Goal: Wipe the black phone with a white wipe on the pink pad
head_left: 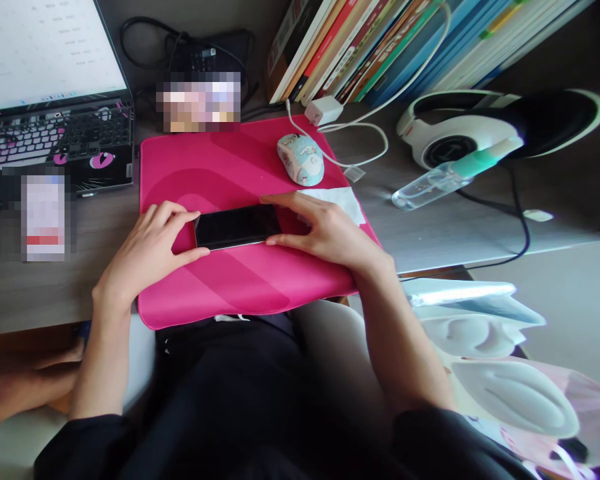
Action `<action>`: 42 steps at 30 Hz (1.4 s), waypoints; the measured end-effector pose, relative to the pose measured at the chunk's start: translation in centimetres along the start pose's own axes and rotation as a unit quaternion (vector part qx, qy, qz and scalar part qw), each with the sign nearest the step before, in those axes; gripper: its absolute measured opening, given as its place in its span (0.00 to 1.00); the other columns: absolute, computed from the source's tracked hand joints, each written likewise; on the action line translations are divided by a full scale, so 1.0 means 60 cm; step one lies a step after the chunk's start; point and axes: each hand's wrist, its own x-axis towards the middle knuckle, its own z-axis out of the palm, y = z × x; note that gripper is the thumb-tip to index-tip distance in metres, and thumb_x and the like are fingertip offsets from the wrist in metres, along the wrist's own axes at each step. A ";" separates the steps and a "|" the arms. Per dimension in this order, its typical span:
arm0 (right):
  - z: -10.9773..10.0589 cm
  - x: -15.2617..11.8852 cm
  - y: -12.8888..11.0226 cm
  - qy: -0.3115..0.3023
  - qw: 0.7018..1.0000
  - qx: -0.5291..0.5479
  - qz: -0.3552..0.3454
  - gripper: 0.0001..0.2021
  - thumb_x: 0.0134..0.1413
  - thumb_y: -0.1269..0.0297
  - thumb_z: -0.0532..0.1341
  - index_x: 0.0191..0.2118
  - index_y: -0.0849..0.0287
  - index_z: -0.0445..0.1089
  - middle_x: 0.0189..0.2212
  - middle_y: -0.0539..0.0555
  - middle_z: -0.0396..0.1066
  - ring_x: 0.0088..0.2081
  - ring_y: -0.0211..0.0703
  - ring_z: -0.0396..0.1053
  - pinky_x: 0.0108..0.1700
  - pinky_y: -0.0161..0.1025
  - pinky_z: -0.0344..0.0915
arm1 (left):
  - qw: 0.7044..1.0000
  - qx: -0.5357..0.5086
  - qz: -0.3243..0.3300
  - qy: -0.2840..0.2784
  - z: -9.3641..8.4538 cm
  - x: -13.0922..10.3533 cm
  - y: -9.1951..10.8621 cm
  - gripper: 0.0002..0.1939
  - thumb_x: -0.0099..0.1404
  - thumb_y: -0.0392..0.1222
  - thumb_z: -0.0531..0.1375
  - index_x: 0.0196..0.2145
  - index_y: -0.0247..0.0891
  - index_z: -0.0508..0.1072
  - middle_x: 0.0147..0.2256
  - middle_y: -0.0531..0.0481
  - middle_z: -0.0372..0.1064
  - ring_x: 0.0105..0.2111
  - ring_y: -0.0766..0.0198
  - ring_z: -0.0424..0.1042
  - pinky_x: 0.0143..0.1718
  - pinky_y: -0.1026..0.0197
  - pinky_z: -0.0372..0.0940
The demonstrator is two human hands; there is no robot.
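Head view, frame centre: my left hand and right hand pinch the black phone by its ends over the pink mat; uneven finger pressure could let it slip.

The phone is glossy black with a silvery near side, on a hot-pink mat crossed by broad, darker-pink curved bands; towards the mat's far right corner the mouse is pale blue and cream with small printed figures. The grey tabletop has streaky wood grain, with white-and-black headphones and a clear, mint-collared bottle right of the mat's right edge, and a black laptop with pink markings beyond its far left corner.
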 end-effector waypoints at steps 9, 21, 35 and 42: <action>0.000 0.001 0.000 0.000 1.000 0.002 0.000 0.31 0.64 0.50 0.70 0.69 0.49 0.69 0.64 0.58 0.75 0.65 0.62 0.73 0.68 0.59 0.68 | 1.000 -0.010 -0.009 -0.007 -0.001 0.002 0.001 0.33 0.73 0.62 0.63 0.69 0.47 0.67 0.60 0.42 0.65 0.63 0.43 0.66 0.69 0.38 0.61; 0.000 0.000 0.000 0.003 1.000 -0.009 -0.022 0.29 0.66 0.51 0.69 0.68 0.50 0.70 0.63 0.57 0.77 0.63 0.60 0.75 0.67 0.58 0.70 | 1.000 0.006 -0.006 -0.005 -0.002 0.003 0.004 0.34 0.74 0.63 0.62 0.70 0.47 0.67 0.60 0.42 0.65 0.62 0.44 0.67 0.69 0.39 0.62; 0.000 0.004 -0.004 -0.016 1.000 0.004 -0.026 0.28 0.67 0.52 0.67 0.70 0.49 0.70 0.64 0.58 0.75 0.64 0.61 0.73 0.68 0.61 0.68 | 1.000 0.018 -0.007 0.011 0.002 0.003 0.013 0.33 0.73 0.60 0.64 0.69 0.43 0.68 0.58 0.40 0.66 0.60 0.42 0.67 0.67 0.38 0.62; 0.003 0.006 0.005 -0.005 1.000 0.023 -0.015 0.30 0.63 0.52 0.71 0.69 0.46 0.70 0.62 0.56 0.77 0.63 0.62 0.74 0.68 0.61 0.68 | 1.000 -0.001 -0.017 0.014 0.005 0.003 0.011 0.31 0.73 0.60 0.64 0.68 0.50 0.67 0.58 0.43 0.65 0.61 0.43 0.67 0.67 0.38 0.62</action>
